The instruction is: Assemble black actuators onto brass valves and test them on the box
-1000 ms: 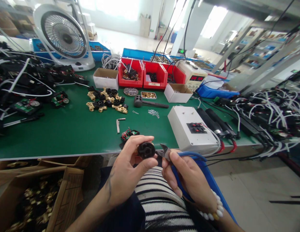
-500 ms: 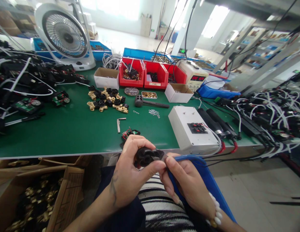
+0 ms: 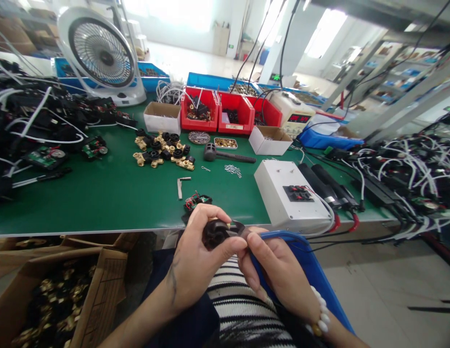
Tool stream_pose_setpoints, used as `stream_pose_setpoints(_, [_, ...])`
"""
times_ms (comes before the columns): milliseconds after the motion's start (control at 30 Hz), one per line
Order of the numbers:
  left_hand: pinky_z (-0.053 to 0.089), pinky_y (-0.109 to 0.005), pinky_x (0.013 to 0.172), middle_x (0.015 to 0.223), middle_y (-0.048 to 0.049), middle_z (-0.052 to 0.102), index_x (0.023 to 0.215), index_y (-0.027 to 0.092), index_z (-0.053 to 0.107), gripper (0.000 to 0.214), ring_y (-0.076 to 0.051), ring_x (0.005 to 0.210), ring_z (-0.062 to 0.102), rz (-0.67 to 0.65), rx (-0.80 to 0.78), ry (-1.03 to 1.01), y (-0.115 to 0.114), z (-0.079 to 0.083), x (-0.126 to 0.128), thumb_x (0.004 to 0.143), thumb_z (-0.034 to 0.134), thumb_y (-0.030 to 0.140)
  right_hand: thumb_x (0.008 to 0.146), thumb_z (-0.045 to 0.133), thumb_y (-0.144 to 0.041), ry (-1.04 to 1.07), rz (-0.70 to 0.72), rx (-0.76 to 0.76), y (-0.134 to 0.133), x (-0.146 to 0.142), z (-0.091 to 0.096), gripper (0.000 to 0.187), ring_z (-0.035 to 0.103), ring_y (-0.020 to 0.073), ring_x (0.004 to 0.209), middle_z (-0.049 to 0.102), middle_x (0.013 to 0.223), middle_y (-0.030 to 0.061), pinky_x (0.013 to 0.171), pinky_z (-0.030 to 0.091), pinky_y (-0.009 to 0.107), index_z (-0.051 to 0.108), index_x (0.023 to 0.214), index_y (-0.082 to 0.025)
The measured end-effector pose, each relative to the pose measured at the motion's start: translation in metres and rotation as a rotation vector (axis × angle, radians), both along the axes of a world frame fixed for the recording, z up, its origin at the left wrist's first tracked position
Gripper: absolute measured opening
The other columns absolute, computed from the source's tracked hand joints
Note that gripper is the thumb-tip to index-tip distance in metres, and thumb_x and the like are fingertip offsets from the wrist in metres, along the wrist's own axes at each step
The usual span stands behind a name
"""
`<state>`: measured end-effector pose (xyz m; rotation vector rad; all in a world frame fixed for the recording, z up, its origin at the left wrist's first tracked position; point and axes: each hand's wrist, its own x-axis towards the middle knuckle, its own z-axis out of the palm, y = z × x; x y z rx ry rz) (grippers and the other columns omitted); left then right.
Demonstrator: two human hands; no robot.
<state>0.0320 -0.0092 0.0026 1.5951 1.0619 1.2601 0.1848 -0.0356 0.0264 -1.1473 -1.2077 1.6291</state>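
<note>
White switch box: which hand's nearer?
Right. The right hand, gripping a blue-handled tool, is just below the white switch box in view; the left hand, holding a black part, is farther left.

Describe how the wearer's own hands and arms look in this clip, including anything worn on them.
Both hands are ungloved, and no sleeve shows on either forearm. The left hand has a dark, curving marking near its wrist. The right hand has a bracelet of round white beads with one golden bead at its wrist.
</note>
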Motion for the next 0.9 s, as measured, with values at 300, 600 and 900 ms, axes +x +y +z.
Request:
stream_pose_setpoints(300, [0.047, -0.026, 0.074, 0.089, 0.0012, 0.059, 0.092, 0.022, 0.057, 0.022, -0.015, 0.082, 0.058, -0.053, -0.138, -0.089, 0.003, -0.002, 0.002, 0.082, 0.071, 0.035, 0.094, 0.048, -0.058, -0.031, -0.125, 0.076, 0.010, -0.003, -0.008, 0.049, 0.037, 0.0056, 0.034, 0.047, 0.044, -0.0057, 0.038, 0.028, 0.019, 0.049, 0.067, -0.018])
stream_pose_setpoints(600, [0.050, -0.016, 0.067, 0.095, 0.0016, 0.063, 0.111, 0.023, 0.055, 0.030, -0.006, 0.070, 0.058, -0.303, -0.356, -0.457, 0.003, 0.000, 0.001, 0.085, 0.071, 0.027, 0.091, 0.049, -0.047, -0.618, -0.131, 0.178, 0.072, 0.025, -0.061, 0.035, 0.050, 0.0119, 0.050, 0.055, 0.060, -0.0020, 0.050, 0.040, 0.024, 0.059, 0.085, -0.015])
stream_pose_setpoints(900, [0.050, -0.020, 0.076, 0.105, 0.0019, 0.059, 0.111, 0.030, 0.059, 0.039, -0.011, 0.084, 0.062, -0.280, -0.202, -0.374, -0.004, -0.002, -0.002, 0.078, 0.078, 0.039, 0.084, 0.058, -0.028, -0.805, -0.286, 0.399, 0.074, 0.038, -0.073, 0.033, 0.055, 0.0317, 0.111, 0.060, 0.115, 0.0183, 0.102, 0.040, 0.053, 0.062, 0.112, -0.011])
